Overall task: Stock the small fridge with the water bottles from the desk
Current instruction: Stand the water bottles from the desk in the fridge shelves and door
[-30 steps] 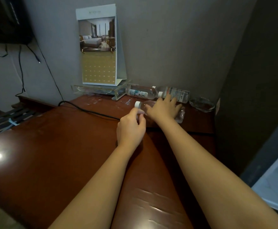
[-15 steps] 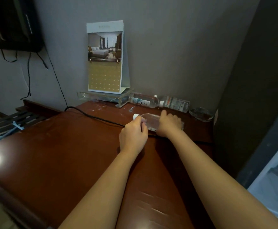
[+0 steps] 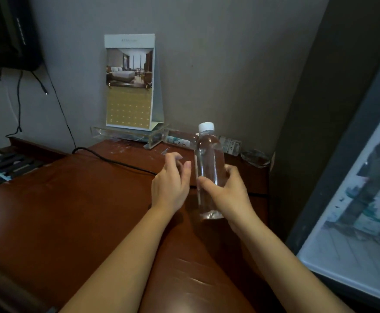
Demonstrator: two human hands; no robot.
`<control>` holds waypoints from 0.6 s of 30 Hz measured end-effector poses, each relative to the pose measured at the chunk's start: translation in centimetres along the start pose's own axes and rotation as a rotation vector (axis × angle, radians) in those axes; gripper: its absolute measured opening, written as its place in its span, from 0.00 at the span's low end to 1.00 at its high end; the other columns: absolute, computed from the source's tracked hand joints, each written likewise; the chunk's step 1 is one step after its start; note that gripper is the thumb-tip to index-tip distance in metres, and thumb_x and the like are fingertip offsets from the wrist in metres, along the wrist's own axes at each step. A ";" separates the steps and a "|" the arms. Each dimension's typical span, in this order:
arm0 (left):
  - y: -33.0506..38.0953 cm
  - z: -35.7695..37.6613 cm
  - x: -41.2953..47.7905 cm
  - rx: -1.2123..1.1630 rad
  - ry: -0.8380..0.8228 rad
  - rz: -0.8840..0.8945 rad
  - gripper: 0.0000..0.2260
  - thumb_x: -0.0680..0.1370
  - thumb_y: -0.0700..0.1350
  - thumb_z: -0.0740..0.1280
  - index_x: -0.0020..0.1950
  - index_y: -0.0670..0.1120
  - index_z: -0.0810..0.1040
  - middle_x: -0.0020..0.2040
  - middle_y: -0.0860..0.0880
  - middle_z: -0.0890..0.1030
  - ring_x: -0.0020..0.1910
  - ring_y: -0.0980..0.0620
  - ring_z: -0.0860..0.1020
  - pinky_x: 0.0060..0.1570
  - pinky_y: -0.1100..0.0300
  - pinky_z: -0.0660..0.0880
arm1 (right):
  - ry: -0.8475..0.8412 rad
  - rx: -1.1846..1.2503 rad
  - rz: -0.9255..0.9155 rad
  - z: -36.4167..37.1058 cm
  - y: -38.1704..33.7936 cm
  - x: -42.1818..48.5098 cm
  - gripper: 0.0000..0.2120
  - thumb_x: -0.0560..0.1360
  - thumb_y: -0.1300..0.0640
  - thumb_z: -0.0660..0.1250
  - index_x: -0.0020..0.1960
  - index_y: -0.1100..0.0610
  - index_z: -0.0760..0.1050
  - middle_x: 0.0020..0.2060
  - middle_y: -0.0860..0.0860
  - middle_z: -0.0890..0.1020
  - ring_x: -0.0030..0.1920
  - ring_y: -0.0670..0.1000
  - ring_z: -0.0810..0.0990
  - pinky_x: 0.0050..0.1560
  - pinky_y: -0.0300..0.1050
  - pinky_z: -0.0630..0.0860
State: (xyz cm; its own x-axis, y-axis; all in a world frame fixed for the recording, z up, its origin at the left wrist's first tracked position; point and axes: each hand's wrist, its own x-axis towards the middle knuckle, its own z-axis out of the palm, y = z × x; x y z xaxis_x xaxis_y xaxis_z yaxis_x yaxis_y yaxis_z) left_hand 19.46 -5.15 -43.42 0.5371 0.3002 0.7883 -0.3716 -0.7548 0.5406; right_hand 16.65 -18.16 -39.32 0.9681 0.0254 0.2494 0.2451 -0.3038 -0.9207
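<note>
Head view: my right hand (image 3: 227, 195) wraps around the lower half of the clear water bottle (image 3: 209, 159), holding it upright over the desk (image 3: 71, 211), white cap on top. My left hand (image 3: 171, 184) hovers just beside it, fingers spread and loosely bent, gripping nothing. A second bottle (image 3: 180, 140) and a third bottle (image 3: 229, 144) lie on their sides along the desk's back edge against the wall. The fridge (image 3: 353, 222) shows its pale interior past the desk's right edge. A black cable (image 3: 117, 161) crosses the desk on my left.

no text sharp enough to read
</note>
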 end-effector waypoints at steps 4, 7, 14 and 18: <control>0.3 -0.2 -0.2 -0.055 -0.040 0.053 0.26 0.76 0.60 0.50 0.56 0.40 0.71 0.40 0.52 0.76 0.39 0.44 0.79 0.37 0.59 0.66 | -0.158 0.393 0.085 -2.3 0.4 -5.4 0.15 0.72 0.57 0.70 0.54 0.46 0.70 0.39 0.40 0.84 0.39 0.42 0.84 0.32 0.33 0.77; 1.0 -0.5 -0.2 -0.053 -0.086 0.047 0.30 0.74 0.64 0.49 0.57 0.41 0.73 0.37 0.55 0.73 0.37 0.47 0.78 0.36 0.60 0.64 | -0.223 0.467 0.087 -3.4 1.8 -8.1 0.15 0.73 0.58 0.69 0.55 0.43 0.70 0.41 0.37 0.83 0.42 0.41 0.83 0.34 0.32 0.76; 6.8 -2.3 -1.8 -0.719 -0.224 -0.329 0.22 0.75 0.63 0.52 0.47 0.49 0.79 0.41 0.50 0.82 0.41 0.51 0.80 0.44 0.55 0.76 | -0.380 0.438 0.012 -4.1 2.4 -9.2 0.24 0.73 0.57 0.69 0.63 0.41 0.66 0.52 0.43 0.81 0.53 0.44 0.81 0.48 0.38 0.79; 8.4 -3.7 -4.6 -0.994 -0.467 -0.568 0.28 0.72 0.64 0.59 0.57 0.41 0.76 0.49 0.39 0.80 0.45 0.45 0.79 0.47 0.50 0.77 | -0.477 0.449 0.031 -4.7 2.4 -9.1 0.24 0.73 0.58 0.69 0.63 0.42 0.64 0.50 0.41 0.82 0.52 0.42 0.81 0.44 0.33 0.77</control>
State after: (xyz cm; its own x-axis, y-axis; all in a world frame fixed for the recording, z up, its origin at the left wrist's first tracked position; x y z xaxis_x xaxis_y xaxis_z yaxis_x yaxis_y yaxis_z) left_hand 11.06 -10.65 -41.40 0.9529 0.0491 0.2993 -0.3019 0.2467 0.9209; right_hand 8.21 -23.64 -42.40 0.8665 0.4744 0.1555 0.1150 0.1134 -0.9869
